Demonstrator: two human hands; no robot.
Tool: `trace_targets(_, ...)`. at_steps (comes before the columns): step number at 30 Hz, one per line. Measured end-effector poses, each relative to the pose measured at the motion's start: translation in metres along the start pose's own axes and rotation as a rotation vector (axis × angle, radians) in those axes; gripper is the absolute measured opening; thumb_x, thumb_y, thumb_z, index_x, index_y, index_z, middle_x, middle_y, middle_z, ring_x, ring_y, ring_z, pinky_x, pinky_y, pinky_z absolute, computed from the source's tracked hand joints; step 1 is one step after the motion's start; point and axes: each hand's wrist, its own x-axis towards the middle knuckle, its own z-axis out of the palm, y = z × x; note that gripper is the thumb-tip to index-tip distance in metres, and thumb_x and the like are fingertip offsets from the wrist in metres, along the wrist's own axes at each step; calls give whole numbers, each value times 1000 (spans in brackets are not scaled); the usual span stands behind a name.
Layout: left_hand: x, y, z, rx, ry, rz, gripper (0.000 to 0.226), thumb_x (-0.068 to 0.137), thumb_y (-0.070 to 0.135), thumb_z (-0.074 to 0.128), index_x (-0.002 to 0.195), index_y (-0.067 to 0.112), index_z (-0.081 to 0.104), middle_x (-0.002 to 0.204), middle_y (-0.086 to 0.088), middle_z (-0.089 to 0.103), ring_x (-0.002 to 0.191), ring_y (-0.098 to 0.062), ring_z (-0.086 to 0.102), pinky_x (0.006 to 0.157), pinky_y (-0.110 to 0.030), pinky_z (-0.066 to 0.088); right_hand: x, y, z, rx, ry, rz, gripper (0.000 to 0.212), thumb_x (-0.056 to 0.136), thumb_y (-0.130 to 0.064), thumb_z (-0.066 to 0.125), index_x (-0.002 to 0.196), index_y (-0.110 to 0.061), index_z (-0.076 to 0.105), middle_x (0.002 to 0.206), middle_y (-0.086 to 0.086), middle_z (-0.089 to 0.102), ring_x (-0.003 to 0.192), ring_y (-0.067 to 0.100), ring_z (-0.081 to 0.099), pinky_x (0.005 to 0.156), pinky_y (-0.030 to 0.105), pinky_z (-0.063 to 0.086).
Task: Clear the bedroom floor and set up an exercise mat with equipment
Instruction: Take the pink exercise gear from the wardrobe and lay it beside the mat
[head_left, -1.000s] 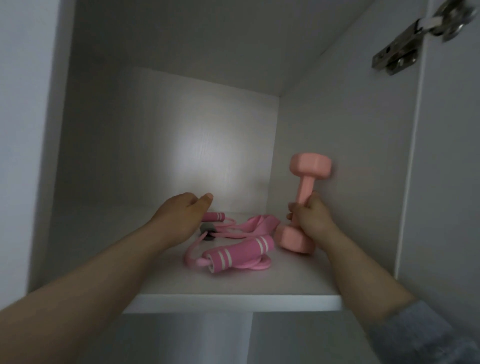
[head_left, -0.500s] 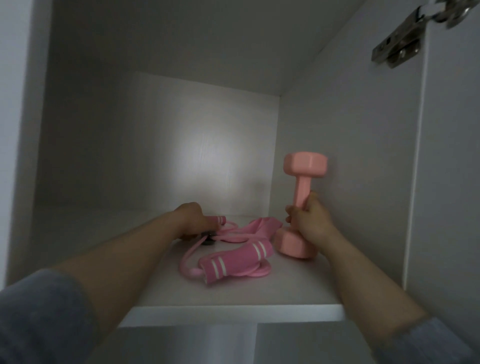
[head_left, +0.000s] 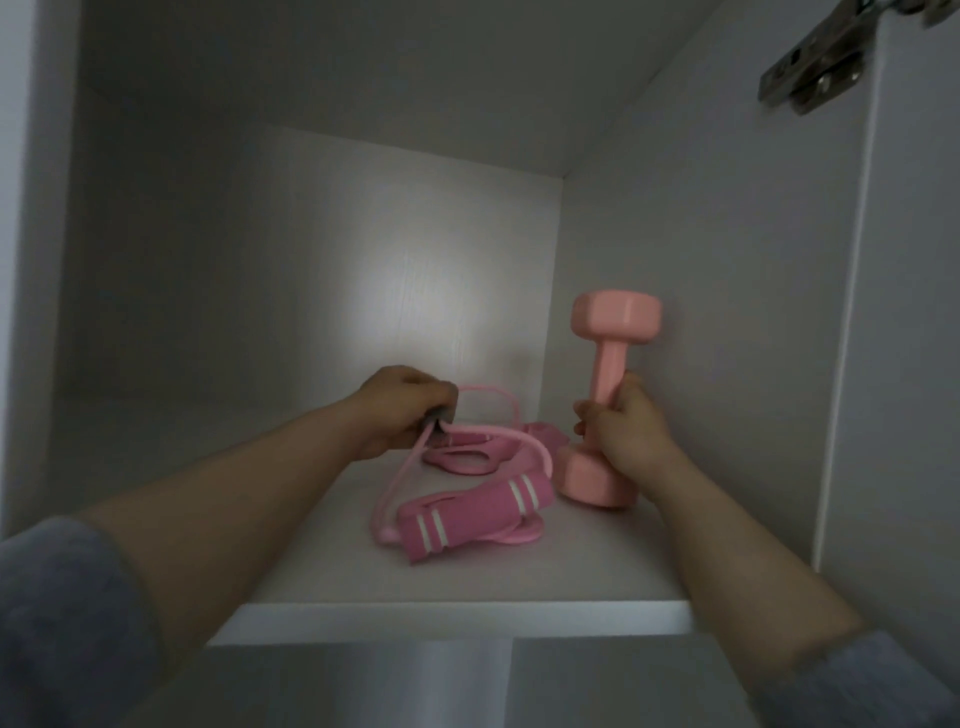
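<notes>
1. I see both forearms reaching into a white cupboard compartment; grey sleeves sit at the lower corners of the frame.
2. Right hand, right of centre: fingers wrapped tight around the lower part of the handle of a pink dumbbell; the dumbbell stands roughly upright, top head just beside the right inner wall; I cannot tell whether it touches that wall; bottom head rests on or just at the shelf; contact is not clear from this angle.
3. Left hand, centre of frame: fingers curled together over a small grey part where the pink cord of the resistance band set gathers; the grey part is mostly hidden by the fingers, so I cannot say what it is.
4. From the left hand one cord arcs up and right, another runs down and left to the padded handle with white stripes, which lies on the shelf at centre, just left of the dumbbell's bottom head.
5. Flat pink straps lie behind the padded handle, between the two hands.
6. Metal door hinge in the upper right of the frame; bright patch on the back wall above the left hand.
</notes>
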Motion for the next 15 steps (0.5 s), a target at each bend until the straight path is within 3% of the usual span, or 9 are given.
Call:
trace_targets(2,-1,-2,14,0,-65,17,14,88,8,60,100,12,55,77,-16,58,60,-22,58,57,-26,53,0,0,0,-4,-3,-3,20,92,-7,58,99,-8,39,91,19,60,75,27,62,62,34,49)
trace_targets(5,6,-4,34,130,4,80,42,85,5,61,125,10,47,78,-12,64,64,-21,62,61,-25,52,1,1,0,38,4,5,20,90,-4,58,99,-7,40,91,20,59,74,28,61,63,35,48)
trace_targets(8,14,-4,48,254,34,129,51,83,8,65,130,8,47,88,-9,63,66,-16,60,65,-23,51,3,3,-3,89,38,38,20,87,-1,57,99,-7,43,89,18,60,72,28,62,63,37,50)
trace_targets(12,17,-12,58,472,-11,124,63,77,27,76,133,14,50,125,-7,55,98,-15,53,82,-19,40,6,6,-5,147,71,71,20,83,1,56,97,-8,44,82,14,60,70,30,64,67,43,54)
trace_targets(15,18,-14,57,477,-71,97,75,69,37,82,134,19,49,132,-6,52,113,-20,54,97,-27,44,7,8,-4,148,64,67,20,83,1,56,96,-8,43,77,11,59,68,30,64,67,45,54)
